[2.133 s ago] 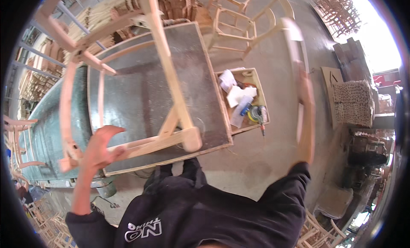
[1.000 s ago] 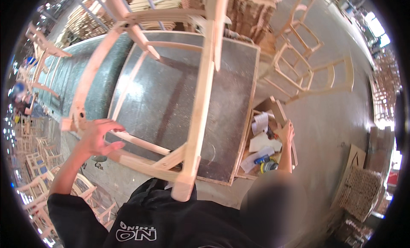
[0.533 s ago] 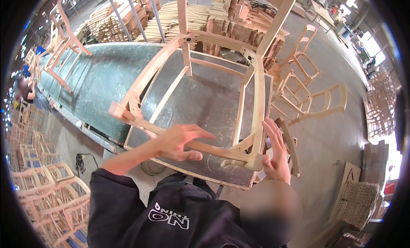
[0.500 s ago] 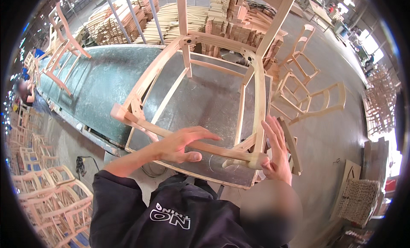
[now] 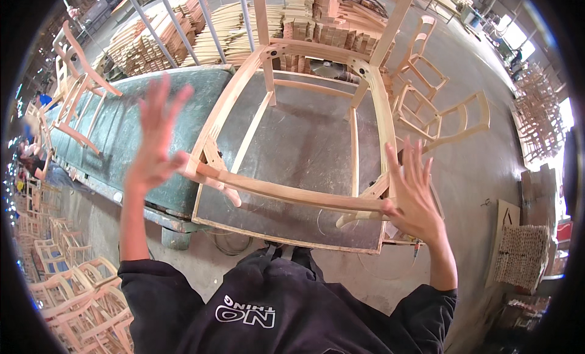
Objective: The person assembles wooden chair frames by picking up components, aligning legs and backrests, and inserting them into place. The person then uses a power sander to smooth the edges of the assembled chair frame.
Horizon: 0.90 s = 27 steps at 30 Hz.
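An unfinished wooden chair frame stands upright in front of me, without a seat panel. Its front rail is nearest to me and its back posts rise at the far side. My left hand, a little blurred, is raised at the left front corner with its fingers spread; the thumb reaches that corner, though I cannot tell if it presses on it. At the right front corner, my right hand has its fingers stretched out and its thumb against the end of the rail. Neither hand is wrapped round the wood.
Under the chair is a grey-topped work table with a wooden edge. A green bench adjoins on the left, bearing another chair. Chairs stand on the floor at right. Stacked wood parts lie behind metal bars. A person is far left.
My left hand has moved left and up, from over the front rail to the left corner. My right hand has shifted slightly right, its fingers spreading. The chair appears slightly shifted in view.
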{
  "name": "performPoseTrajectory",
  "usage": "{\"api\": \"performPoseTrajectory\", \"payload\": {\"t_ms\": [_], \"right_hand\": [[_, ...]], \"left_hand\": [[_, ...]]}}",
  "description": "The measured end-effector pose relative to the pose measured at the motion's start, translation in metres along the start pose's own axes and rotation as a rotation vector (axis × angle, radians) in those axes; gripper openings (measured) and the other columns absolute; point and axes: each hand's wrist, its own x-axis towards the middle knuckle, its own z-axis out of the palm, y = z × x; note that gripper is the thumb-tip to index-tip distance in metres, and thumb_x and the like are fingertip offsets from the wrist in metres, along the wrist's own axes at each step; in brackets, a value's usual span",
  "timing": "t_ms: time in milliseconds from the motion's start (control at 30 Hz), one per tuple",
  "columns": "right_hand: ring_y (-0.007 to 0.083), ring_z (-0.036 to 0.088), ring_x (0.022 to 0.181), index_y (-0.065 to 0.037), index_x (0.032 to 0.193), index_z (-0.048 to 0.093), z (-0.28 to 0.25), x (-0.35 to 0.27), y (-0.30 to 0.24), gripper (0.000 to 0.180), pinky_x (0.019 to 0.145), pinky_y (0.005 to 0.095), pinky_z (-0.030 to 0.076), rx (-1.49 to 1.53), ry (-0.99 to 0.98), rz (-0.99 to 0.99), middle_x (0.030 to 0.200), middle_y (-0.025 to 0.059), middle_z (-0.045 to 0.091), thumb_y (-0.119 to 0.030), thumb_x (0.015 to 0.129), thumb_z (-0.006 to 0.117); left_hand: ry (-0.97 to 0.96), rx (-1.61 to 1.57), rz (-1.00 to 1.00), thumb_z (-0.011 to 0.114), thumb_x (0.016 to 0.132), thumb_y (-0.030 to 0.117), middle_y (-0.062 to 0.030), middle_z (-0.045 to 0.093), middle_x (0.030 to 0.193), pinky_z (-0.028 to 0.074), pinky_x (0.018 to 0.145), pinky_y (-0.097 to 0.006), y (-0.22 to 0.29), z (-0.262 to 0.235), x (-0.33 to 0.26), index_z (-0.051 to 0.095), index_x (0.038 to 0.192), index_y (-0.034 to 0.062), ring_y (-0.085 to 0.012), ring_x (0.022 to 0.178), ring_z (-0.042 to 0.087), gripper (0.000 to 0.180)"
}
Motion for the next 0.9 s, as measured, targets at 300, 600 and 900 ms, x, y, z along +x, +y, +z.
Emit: {"api": "performPoseTrajectory", "payload": {"t_ms": [300,600,900], "right_hand": [[0.0463,0.0,0.144,-0.013,0.151,0.025,0.005,0.014,-0.016,0.088,0.112,0.0636,0.001,-0.095,-0.101,0.085,0.156,0.0258,0.008,-0.059,0.081,0.055],[0.0454,0.0,0.144,-0.017,0.151,0.026,0.016,0.01,-0.013,0.087,0.112,0.0651,0.003,-0.113,-0.034,0.097,0.156,0.0247,0.009,-0.057,0.08,0.058],[0.0428,0.008,0.144,-0.019,0.149,0.03,0.027,0.006,-0.021,0.092,0.113,0.0629,0.011,-0.077,0.064,0.123,0.155,0.0236,0.013,-0.067,0.077,0.061]], "left_hand": [[-0.108,-0.004,0.041,0.024,0.069,0.093,-0.0113,-0.005,0.16,-0.012,0.109,-0.065,-0.002,0.025,0.001,0.027,0.151,0.0267,-0.0361,0.145,-0.014,0.105],[0.108,-0.066,0.141,0.028,0.071,0.092,-0.0112,-0.004,0.16,-0.008,0.109,-0.067,-0.001,0.0,0.018,0.027,0.151,0.029,-0.0371,0.145,-0.011,0.102],[-0.11,-0.083,-0.003,0.043,0.074,0.084,-0.0111,-0.003,0.16,-0.004,0.109,-0.067,-0.018,0.05,0.008,0.03,0.15,0.0229,-0.036,0.146,-0.007,0.098]]}}
